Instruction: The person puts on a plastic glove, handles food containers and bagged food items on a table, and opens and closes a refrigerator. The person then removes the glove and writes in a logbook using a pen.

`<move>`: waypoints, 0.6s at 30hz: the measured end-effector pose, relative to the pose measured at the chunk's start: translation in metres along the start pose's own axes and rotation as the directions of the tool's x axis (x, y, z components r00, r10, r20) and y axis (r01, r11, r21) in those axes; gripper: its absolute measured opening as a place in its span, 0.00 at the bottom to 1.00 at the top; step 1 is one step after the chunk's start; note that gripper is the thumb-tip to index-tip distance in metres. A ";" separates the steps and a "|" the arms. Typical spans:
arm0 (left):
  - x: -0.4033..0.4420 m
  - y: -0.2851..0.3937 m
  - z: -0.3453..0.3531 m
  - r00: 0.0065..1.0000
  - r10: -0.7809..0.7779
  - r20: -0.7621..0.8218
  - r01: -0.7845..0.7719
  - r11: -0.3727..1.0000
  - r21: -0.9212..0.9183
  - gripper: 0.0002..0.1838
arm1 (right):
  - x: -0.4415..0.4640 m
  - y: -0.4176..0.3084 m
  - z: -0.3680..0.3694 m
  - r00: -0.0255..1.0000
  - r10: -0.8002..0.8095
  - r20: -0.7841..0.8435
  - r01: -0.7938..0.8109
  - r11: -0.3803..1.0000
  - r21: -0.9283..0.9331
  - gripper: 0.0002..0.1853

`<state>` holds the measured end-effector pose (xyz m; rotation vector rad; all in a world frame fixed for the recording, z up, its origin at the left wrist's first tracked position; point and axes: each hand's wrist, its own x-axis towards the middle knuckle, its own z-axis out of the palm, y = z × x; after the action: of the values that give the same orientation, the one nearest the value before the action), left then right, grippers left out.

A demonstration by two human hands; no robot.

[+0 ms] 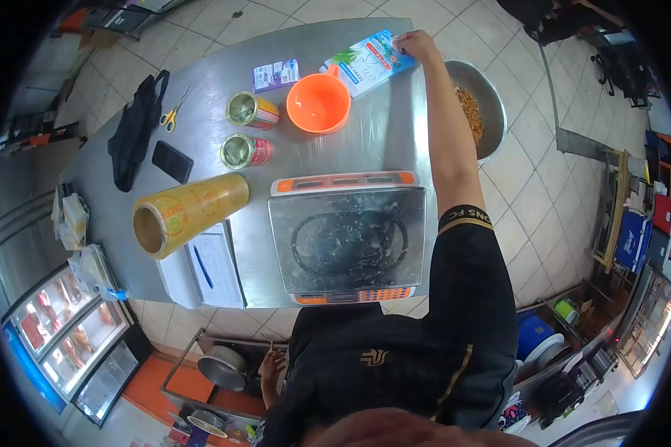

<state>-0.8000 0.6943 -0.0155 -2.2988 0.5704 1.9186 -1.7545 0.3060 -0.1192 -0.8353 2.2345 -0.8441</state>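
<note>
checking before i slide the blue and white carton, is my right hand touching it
Touching. The head view shows the right hand with its fingers over the far right corner of the blue and white carton, no gap visible.

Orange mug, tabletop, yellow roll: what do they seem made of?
The orange mug looks like glossy plastic: even bright colour, small highlights. The tabletop looks like brushed metal, likely steel, from its grey, streaky sheen. The yellow roll seems shiny plastic film on a brown, cardboard-like core.

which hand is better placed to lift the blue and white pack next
Right, most likely: the right hand is on a corner of the pack; the left hand is down beyond the table.
</note>
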 end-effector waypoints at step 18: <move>0.026 0.021 -0.009 0.964 0.236 0.119 -0.264 0.879 0.396 0.14 | -0.028 0.010 -0.026 0.884 -0.366 -0.292 0.215 0.871 -0.441 0.18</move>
<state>-0.7947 0.6663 -0.0350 -1.9630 1.1878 1.7496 -1.7587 0.3416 -0.1017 -1.3342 2.7112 -0.7345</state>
